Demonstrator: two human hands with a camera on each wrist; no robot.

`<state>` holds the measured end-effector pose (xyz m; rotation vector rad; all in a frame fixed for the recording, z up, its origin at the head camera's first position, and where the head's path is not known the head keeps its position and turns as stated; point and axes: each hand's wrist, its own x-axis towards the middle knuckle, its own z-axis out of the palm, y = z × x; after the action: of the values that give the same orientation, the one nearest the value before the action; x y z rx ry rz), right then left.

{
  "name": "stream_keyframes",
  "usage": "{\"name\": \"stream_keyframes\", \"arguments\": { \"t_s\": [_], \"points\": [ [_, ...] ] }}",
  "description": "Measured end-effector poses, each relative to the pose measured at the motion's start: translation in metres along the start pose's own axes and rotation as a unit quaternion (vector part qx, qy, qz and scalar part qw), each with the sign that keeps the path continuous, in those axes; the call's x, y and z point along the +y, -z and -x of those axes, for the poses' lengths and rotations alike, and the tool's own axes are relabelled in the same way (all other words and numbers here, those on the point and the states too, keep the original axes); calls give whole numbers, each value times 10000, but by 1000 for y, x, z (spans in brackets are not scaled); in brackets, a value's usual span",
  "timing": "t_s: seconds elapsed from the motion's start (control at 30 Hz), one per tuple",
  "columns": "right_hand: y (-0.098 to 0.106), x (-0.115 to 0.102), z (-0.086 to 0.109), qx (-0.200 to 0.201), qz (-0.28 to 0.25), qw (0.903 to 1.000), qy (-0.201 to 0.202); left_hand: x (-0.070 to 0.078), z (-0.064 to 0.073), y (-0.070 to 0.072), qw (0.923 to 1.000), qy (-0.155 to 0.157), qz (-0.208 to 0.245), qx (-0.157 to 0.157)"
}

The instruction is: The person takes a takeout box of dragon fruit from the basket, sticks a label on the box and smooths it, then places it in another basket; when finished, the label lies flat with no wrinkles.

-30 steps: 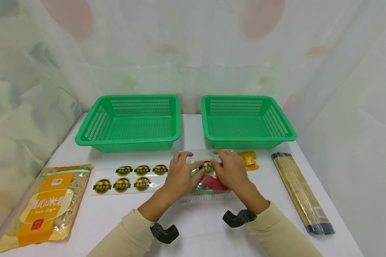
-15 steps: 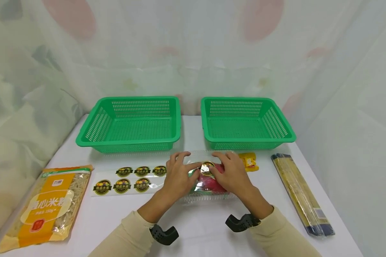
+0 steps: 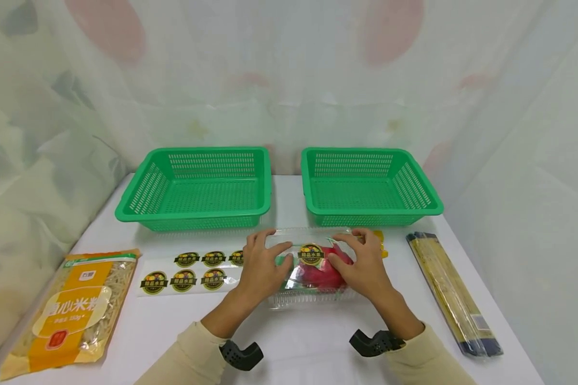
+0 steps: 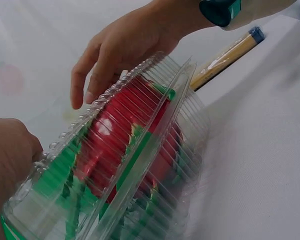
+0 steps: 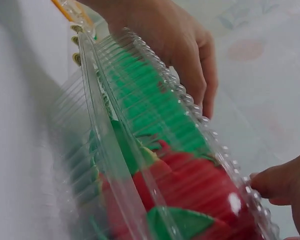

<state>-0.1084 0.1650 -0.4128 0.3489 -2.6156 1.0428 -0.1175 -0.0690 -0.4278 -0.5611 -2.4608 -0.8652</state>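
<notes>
A clear ribbed plastic clamshell box lies on the table with its lid down. Inside are red-and-green dragon fruit and something green. On the lid sits a round black-and-gold label. My left hand rests at the box's left end, fingers bent loosely over the lid. At the other end is my right hand, its fingers spread above the lid's right part. In the left wrist view the right hand arches over the box; the right wrist view shows the left hand along its far side.
Two green baskets stand at the back. To the left lie a sheet of labels and a bag of rice noodles. A long wrapped bundle lies right; a yellow packet is mostly behind my right hand.
Both hands have moved apart from the label, the left one leftward and the right one rightward. The label on the lid is now fully visible. More of the yellow packet is covered.
</notes>
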Motion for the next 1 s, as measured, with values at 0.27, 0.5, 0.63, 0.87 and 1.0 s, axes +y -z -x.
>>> {"name": "stream_keyframes", "arguments": {
  "t_s": [0.27, 0.5, 0.63, 0.87, 1.0],
  "points": [
    [7, 12, 14, -112, -842, 9949, -536, -2, 1, 8, 9987, 173, 457, 142],
    [11, 22, 30, -438, -1478, 9815, -1140, -10, 2, 18, 9956, 170, 845, 376],
    [11, 28, 36, -548, -1858, 9731, -1245, -14, 3, 23, 9940, 164, 956, 502],
    [9, 33, 44, -766, -2195, 9610, -1499, -19, 5, 32, 9922, 293, 1081, 538],
    [6, 35, 47, -847, -2396, 9558, -1481, -21, 5, 38, 9911, 414, 1134, 556]
  ]
}}
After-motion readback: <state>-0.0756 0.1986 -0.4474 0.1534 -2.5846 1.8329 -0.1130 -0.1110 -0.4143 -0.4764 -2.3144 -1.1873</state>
